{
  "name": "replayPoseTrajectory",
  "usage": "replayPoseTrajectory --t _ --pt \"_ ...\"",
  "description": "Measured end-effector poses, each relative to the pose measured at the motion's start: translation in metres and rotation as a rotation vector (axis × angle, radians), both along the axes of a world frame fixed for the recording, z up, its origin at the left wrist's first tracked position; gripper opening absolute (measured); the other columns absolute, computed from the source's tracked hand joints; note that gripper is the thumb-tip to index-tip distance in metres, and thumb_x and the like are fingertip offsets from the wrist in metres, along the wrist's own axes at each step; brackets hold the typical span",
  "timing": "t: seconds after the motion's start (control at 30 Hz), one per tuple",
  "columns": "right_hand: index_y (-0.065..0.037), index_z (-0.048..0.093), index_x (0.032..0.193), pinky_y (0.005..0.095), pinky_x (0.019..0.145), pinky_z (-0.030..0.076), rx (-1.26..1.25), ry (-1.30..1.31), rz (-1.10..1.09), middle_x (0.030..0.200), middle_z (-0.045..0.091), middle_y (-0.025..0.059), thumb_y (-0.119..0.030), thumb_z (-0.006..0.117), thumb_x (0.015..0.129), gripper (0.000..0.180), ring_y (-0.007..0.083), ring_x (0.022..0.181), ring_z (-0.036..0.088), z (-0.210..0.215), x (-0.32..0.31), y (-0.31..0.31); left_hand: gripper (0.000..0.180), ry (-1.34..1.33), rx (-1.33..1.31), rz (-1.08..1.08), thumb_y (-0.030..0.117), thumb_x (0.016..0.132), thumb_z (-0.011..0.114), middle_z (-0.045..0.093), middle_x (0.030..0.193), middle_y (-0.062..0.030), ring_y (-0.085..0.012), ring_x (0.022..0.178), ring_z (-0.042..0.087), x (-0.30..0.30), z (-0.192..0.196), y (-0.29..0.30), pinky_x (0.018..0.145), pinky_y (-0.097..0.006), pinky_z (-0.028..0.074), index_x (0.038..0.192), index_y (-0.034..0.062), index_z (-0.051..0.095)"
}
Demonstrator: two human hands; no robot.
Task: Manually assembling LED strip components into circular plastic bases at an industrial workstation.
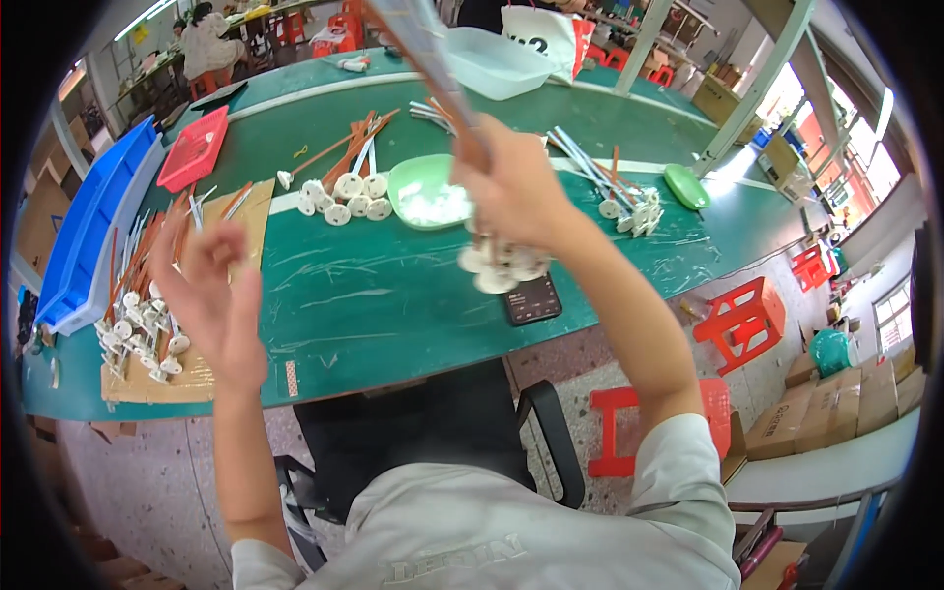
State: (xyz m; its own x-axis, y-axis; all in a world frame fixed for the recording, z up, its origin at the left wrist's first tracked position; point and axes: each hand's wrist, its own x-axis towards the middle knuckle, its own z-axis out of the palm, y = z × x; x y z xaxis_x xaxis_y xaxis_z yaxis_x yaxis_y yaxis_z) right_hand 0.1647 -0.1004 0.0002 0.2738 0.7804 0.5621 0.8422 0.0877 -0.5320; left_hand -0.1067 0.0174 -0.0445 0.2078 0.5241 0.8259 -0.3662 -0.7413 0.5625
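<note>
My right hand (516, 187) is closed round a bundle of brown and grey rods with white round discs (497, 270) at their lower ends. The bundle stands upright above the table, its upper part smeared by motion. My left hand (221, 310) is raised and blurred, thumb and fingers apart, with nothing seen in it. It is nearest to a pile of similar disc-ended rods (143, 329) on a cardboard sheet (197, 386). A green bowl (413, 172) holding small white pieces sits left of my right hand. Below the bundle lies a phone (536, 300).
More rods with white discs (344, 197) lie mid-table, and another bunch (634, 211) to the right. A blue bin (93, 236) and a red basket (187, 157) stand at left. A clear tub (497, 64) is at the back, a green dish (686, 187) at right.
</note>
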Motion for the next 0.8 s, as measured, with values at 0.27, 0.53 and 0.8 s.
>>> replayPoseTrajectory --t 0.27,0.53,0.8 --pt "0.001 0.052 0.106 0.0369 0.064 0.056 -0.399 0.669 -0.264 0.099 0.06 0.0135 -0.003 0.058 0.084 0.024 0.0287 0.078 0.072 -0.023 0.159 -0.036 0.058 0.252 -0.467 0.206 0.001 0.087 0.065 0.056 0.099 -0.0065 -0.0098 0.081 0.052 -0.049 -0.108 0.021 0.074 -0.024 0.042 0.139 0.0046 0.038" --pt "0.001 0.05 0.093 0.0444 0.063 0.059 -0.197 1.101 -0.319 0.082 0.056 0.0101 0.001 0.055 0.08 0.014 0.0362 0.084 0.072 -0.069 0.23 -0.009 0.051 0.503 -0.362 0.186 -0.001 0.088 0.064 0.057 0.088 -0.0037 -0.0094 0.077 0.053 -0.053 -0.107 0.019 0.073 -0.024 0.044 0.134 0.0023 0.043" --pt "0.004 0.043 0.107 0.047 0.064 0.06 -0.089 1.218 -0.392 0.106 0.056 0.0228 0.003 0.054 0.082 0.027 0.0399 0.089 0.071 -0.064 0.294 -0.013 0.047 0.598 -0.29 0.199 -0.001 0.085 0.064 0.058 0.089 -0.005 -0.0111 0.078 0.053 -0.051 -0.106 0.018 0.075 -0.025 0.044 0.129 0.0011 0.048"
